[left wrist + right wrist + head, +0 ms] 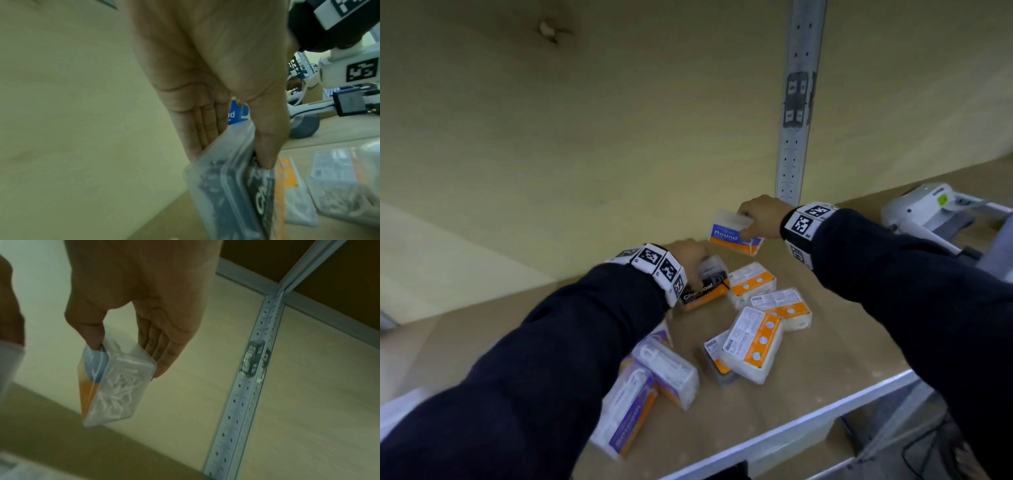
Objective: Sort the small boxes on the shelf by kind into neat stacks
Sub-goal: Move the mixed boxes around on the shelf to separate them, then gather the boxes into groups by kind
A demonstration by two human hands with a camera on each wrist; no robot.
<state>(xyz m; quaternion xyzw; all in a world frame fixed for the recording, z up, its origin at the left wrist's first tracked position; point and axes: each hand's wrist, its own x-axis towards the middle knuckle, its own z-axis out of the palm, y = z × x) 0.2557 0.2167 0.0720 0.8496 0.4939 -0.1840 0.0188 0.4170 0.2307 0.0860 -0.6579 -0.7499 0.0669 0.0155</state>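
Note:
My right hand (758, 217) grips a clear box with a blue and orange "Round" label (734, 234), held in the air near the back wall; the right wrist view shows thumb and fingers pinching that Round box (119, 386), full of white picks. My left hand (688, 255) pinches a black and orange "Charcoal" box (705, 286) by its sides, low over the shelf (825, 370). In the left wrist view the Charcoal box (232, 186) sits between thumb and fingers. Several orange-labelled boxes (753, 342) and two purple-labelled boxes (664, 370) lie scattered on the shelf.
A perforated metal upright (794, 144) runs up the back wall behind my right hand. A white device (928, 209) lies on the shelf at the far right. The shelf's metal front edge (808, 421) runs below the boxes.

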